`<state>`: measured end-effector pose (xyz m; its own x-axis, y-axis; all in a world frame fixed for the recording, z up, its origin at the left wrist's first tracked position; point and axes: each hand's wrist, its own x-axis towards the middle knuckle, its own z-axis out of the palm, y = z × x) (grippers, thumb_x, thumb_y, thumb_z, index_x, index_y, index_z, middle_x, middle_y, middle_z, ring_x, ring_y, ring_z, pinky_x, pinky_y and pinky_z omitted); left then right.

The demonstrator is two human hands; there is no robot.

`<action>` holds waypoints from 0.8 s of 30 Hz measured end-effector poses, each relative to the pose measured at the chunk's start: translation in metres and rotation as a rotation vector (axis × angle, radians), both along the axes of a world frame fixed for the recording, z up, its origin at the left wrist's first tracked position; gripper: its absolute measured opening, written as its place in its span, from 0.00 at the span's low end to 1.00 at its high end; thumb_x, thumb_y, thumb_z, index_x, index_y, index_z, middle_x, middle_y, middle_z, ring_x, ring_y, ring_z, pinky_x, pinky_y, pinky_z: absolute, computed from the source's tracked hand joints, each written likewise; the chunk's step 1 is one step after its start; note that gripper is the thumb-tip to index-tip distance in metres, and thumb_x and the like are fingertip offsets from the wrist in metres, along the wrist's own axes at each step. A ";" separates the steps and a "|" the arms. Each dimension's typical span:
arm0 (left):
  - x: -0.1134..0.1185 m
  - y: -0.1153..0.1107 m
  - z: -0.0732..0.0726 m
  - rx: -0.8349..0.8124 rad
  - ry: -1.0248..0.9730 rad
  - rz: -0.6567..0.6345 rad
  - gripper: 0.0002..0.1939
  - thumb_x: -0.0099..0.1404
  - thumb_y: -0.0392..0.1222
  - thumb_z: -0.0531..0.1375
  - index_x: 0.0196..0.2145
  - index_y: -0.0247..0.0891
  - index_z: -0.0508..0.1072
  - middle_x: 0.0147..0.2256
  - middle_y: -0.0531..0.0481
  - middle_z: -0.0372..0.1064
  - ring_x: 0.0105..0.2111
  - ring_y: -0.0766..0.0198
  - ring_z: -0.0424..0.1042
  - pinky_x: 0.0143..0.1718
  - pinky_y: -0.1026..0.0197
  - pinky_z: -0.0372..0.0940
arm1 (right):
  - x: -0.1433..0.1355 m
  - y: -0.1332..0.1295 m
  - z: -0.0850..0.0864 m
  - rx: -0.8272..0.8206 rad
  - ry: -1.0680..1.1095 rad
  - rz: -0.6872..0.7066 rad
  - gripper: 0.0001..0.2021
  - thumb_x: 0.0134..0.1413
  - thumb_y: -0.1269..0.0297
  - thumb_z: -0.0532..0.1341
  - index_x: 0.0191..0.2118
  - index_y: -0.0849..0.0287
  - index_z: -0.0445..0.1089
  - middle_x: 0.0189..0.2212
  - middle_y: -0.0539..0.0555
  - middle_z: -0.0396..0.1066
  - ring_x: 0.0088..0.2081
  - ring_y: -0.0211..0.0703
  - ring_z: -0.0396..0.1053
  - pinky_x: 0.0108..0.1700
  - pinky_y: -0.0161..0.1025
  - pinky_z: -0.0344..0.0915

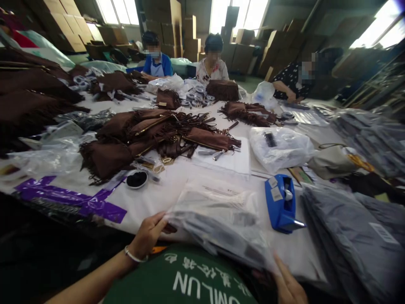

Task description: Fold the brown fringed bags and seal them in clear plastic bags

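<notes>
A clear plastic bag (218,223) lies at the table's front edge, with something grey and dark showing inside its near part. My left hand (150,232) pinches the left edge of the bag between thumb and fingers. At the opposite side, my right hand (288,283) is closed on the bag's near right corner; it is slightly blurred and partly cut off by the frame. Beyond the bag is a white sheet in plastic (221,160). Just right of the bag stands a blue tape dispenser (278,204).
Brown fringed bags (136,135) are heaped left of centre, near a small dish of black material (137,179). Purple tape (69,198) runs along the front left edge. Grey plastic-wrapped goods (354,236) fill the right side. Three people sit across the table.
</notes>
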<state>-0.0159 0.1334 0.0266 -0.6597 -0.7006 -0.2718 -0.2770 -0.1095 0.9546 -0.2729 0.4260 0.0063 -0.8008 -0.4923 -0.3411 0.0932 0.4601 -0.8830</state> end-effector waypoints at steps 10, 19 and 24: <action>-0.124 -0.085 0.116 -0.134 0.479 0.170 0.13 0.62 0.45 0.55 0.31 0.29 0.69 0.24 0.45 0.73 0.23 0.57 0.75 0.21 0.63 0.69 | -0.101 -0.100 0.136 -0.374 0.131 -0.001 0.28 0.50 0.60 0.58 0.58 0.61 0.62 0.25 0.59 0.76 0.21 0.47 0.73 0.22 0.39 0.70; -0.089 -0.086 0.089 -0.404 0.378 0.048 0.15 0.66 0.47 0.53 0.37 0.30 0.70 0.28 0.44 0.75 0.28 0.59 0.75 0.29 0.60 0.71 | -0.098 -0.095 0.090 -0.355 0.205 0.049 0.27 0.53 0.56 0.57 0.58 0.60 0.63 0.30 0.58 0.77 0.32 0.51 0.76 0.32 0.44 0.73; -0.023 -0.046 -0.003 -0.438 -0.012 -0.133 0.15 0.68 0.46 0.49 0.32 0.34 0.71 0.28 0.47 0.74 0.28 0.64 0.73 0.31 0.65 0.68 | -0.065 -0.043 -0.015 -0.168 -0.011 0.233 0.29 0.57 0.50 0.52 0.60 0.61 0.60 0.36 0.59 0.76 0.37 0.52 0.75 0.37 0.45 0.73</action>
